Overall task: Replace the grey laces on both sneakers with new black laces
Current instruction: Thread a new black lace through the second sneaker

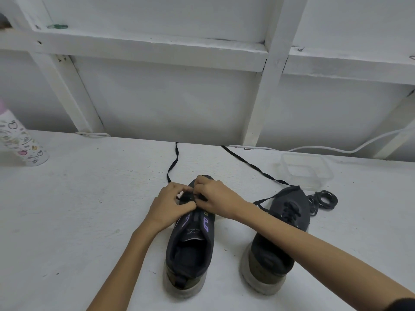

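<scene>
Two dark sneakers stand on the white table point(78, 209), heels toward me. The left sneaker point(189, 245) has purple marks on its tongue. Both hands work over its eyelets near the toe. My left hand point(169, 205) and my right hand point(216, 196) each pinch the black lace point(171, 167) there. One end of the lace runs away to the table's back edge, the other trails right across the toe of the right sneaker point(280, 232). The right sneaker is laced in dark lace. A coiled dark lace point(323, 200) lies just right of it.
A clear plastic container point(306, 169) sits behind the right sneaker. A patterned bottle point(20, 140) stands at the far left. White cables point(336, 149) lie along the back edge under a white wooden frame.
</scene>
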